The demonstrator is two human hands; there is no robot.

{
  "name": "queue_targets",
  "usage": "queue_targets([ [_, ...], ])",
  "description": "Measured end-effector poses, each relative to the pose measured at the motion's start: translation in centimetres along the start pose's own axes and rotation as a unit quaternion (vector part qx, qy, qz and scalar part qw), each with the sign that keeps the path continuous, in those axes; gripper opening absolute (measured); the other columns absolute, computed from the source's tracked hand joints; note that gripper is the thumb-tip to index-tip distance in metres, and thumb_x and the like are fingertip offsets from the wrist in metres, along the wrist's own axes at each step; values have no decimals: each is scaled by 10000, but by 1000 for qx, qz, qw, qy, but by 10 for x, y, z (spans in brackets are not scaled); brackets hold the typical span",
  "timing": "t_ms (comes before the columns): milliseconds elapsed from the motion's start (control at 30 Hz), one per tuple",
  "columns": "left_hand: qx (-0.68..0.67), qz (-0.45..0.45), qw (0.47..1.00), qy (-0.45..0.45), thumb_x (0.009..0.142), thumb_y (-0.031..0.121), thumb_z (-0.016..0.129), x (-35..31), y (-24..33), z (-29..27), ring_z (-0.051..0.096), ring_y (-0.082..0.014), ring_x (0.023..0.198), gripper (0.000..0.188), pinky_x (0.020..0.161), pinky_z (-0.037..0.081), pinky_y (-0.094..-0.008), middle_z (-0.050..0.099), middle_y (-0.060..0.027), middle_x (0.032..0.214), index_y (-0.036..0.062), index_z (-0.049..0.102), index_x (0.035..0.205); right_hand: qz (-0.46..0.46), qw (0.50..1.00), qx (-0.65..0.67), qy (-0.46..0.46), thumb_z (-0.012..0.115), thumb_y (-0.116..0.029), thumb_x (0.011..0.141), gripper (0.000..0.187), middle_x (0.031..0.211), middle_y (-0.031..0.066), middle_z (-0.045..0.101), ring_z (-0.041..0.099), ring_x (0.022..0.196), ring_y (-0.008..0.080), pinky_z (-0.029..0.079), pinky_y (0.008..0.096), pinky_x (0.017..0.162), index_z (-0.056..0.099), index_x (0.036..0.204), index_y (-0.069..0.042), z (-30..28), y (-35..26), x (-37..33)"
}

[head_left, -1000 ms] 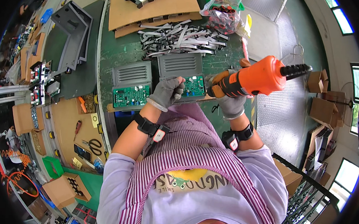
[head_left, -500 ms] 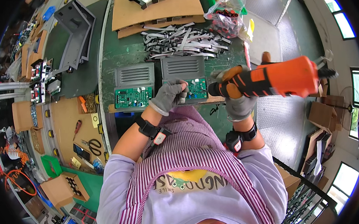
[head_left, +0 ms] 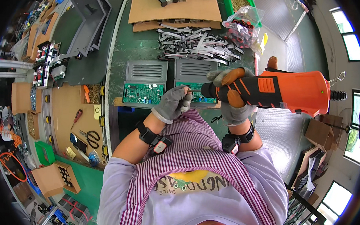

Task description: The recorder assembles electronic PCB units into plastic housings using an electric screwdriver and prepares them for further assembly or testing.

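My right hand (head_left: 235,111), in a grey glove with tan fingertips, grips an orange and black power screwdriver (head_left: 297,91) lying level, its nose pointing left. The thin bit reaches the fingertips of my gloved left hand (head_left: 172,104). Those fingers are pinched together; whatever is between them is too small to make out. Behind both hands is a green circuit board (head_left: 205,99) at a grey slotted cover (head_left: 195,68), partly hidden by the gloves and tool. To its left, a second green circuit board (head_left: 143,93) sits at another grey slotted cover (head_left: 146,71).
Beyond the covers lies a heap of grey ribbon cables (head_left: 198,44). Farther back are cardboard sheets (head_left: 175,10), a plastic bag of dark and red parts (head_left: 242,32) and a green bin (head_left: 228,3). Leftward are a grey metal housing (head_left: 84,26), scissors (head_left: 90,138) and a hand screwdriver (head_left: 77,117).
The screwdriver has swung level, and its bit now meets the left fingertips. The whole view has shifted, so the bench things appear farther right.
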State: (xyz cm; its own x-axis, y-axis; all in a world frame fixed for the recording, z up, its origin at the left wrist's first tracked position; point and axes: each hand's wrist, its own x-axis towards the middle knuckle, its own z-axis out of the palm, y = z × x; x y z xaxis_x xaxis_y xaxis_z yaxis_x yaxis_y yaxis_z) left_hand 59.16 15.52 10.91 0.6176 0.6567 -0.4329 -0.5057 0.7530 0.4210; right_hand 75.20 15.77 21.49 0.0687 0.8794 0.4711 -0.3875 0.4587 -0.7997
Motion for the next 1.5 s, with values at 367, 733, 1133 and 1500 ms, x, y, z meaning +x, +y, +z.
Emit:
queue_targets([
  [367,8,-1,991,134,857,104,371,-42,4,-17,528,-149,596,106,495,441,-264,522,-72,724,37,451,875,78,970,-228,2,623,-8,626,129,692,37,576,570,661,155,462,279,613,550,725,-46,17,60,10],
  [733,104,-13,984,145,843,155,457,-49,9,-22,387,-97,376,124,336,322,-205,487,-14,589,40,479,802,110,948,-297,-38,646,-25,625,237,701,24,582,572,658,116,468,250,615,506,814,-55,37,74,14],
  [1133,-9,54,993,101,817,92,523,-51,2,-39,538,-118,590,121,499,451,-225,548,-56,716,4,511,898,112,956,-267,-40,643,-28,636,293,697,11,573,554,626,103,460,232,592,469,871,-45,44,73,21],
  [1500,22,79,991,109,883,183,444,-48,4,-27,485,-116,536,171,481,407,-213,526,-33,674,33,515,842,119,992,7,-42,665,-113,686,230,754,92,574,577,787,199,471,330,747,512,810,6,49,20,4],
])
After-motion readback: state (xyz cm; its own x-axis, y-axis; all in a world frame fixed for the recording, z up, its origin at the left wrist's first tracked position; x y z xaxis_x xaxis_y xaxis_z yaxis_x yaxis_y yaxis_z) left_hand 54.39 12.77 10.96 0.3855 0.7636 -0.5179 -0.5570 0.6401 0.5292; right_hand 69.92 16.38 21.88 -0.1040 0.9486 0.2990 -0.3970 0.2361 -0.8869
